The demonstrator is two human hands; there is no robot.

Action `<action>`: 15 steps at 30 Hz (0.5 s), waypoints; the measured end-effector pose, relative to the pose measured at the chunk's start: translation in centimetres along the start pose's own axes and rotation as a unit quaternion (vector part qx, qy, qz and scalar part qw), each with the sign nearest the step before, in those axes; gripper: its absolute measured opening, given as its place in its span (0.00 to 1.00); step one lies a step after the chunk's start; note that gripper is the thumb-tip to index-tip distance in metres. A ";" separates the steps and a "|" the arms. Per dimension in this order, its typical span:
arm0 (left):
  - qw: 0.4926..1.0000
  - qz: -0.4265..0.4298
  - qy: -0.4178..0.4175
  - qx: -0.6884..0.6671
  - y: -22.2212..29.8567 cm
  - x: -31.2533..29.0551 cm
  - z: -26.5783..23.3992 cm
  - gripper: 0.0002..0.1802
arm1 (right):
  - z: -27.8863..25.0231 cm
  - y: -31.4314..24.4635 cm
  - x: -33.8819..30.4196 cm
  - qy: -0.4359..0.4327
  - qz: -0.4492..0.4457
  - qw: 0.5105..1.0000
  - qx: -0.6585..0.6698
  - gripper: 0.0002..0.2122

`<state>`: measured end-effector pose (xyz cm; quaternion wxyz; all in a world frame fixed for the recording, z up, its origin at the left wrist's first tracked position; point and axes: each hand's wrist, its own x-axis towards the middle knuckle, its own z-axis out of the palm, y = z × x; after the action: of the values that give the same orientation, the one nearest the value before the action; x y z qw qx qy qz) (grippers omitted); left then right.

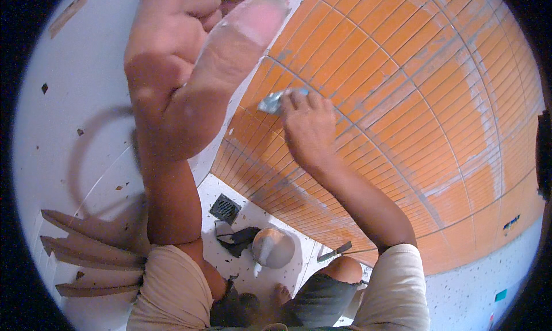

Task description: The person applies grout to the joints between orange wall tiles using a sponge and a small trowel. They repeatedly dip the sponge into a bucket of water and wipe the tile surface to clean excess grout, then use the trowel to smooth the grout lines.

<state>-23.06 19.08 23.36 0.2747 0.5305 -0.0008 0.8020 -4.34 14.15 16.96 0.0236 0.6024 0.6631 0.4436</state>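
My right hand (310, 124) presses a pale blue-white, crumpled piece (270, 103) against the orange tiled wall (368, 61); whether it is cloth, sponge or plastic I cannot tell. Its fingers are closed over it. Grey-white smears mark the tiles and the narrow joints around it. Close in front at the upper left is my left hand (201, 72), its fingers curled in and the thumb laid alongside. Nothing shows in it, and the top edge cuts off part of the fingers. A white wall lies behind it.
On the speckled floor below stand a round bucket (279, 247) with whitish stuff on it and a dark cloth (241, 239). A square drain grate (225, 209) sits near the wall corner. A flat-bladed tool (334, 251) lies by my knee at the tiled wall's foot.
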 end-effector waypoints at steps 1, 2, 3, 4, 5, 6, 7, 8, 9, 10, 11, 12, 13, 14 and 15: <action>1.000 -0.004 -0.005 -0.003 0.3 0.2 -0.1 0.43 | -0.2 0.7 0.1 0.028 0.009 1.000 -0.007 0.12; 0.999 -0.015 -0.015 -0.027 0.4 0.6 -0.8 0.43 | -0.3 1.4 0.2 0.055 0.017 0.998 -0.015 0.10; 1.000 -0.004 -0.016 -0.018 0.3 0.7 -1.0 0.42 | -0.4 1.9 0.2 0.082 0.026 0.996 -0.022 0.08; 1.000 0.002 -0.018 -0.014 0.1 0.6 -1.0 0.42 | -0.3 1.6 -0.5 0.054 0.019 0.998 -0.017 0.08; 0.999 0.032 -0.010 0.029 -0.5 0.3 -0.9 0.42 | 0.2 0.8 -1.4 0.028 0.009 1.000 -0.006 0.09; 0.998 0.046 -0.005 0.041 -0.5 0.3 -0.9 0.41 | 0.7 0.1 -2.2 0.003 -0.001 1.000 0.006 0.09; 0.997 0.057 -0.002 0.051 -0.6 0.0 -0.6 0.41 | 0.9 -0.2 -2.6 -0.014 -0.005 0.999 0.030 0.10; 0.998 0.052 -0.002 0.030 -0.2 0.0 -0.3 0.41 | 0.7 -0.1 -3.0 0.004 0.007 1.000 0.027 0.10; 0.998 0.055 0.000 0.019 -0.4 -0.2 -0.1 0.41 | 0.3 0.0 -3.2 0.022 0.018 0.999 0.025 0.10; 0.998 0.059 0.005 0.008 -0.5 -0.1 0.0 0.41 | -0.3 0.3 -3.1 0.043 0.027 0.998 0.020 0.10; 0.997 0.072 0.012 0.006 -1.2 0.0 0.1 0.41 | -0.5 1.1 -2.9 0.067 0.044 0.997 0.011 0.10; 0.997 0.073 0.006 0.019 -1.2 0.0 -0.1 0.41 | -0.5 2.2 -2.6 0.091 0.061 0.994 0.002 0.10; 0.997 0.072 0.000 0.030 -1.2 0.1 -0.2 0.40 | -0.6 2.9 -2.6 0.111 0.080 0.991 -0.009 0.10; 0.997 0.059 -0.019 0.055 -0.3 0.3 -0.6 0.40 | -0.5 2.5 -3.4 0.070 0.063 0.996 -0.002 0.11; 0.996 0.060 -0.026 0.052 -0.4 0.3 -0.7 0.39 | 0.0 1.7 -4.7 0.028 0.046 0.999 0.006 0.11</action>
<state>-23.54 19.78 23.17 0.1975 0.5636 0.0019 0.8021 -1.72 10.08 15.68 -0.0193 0.6200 0.6376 0.4568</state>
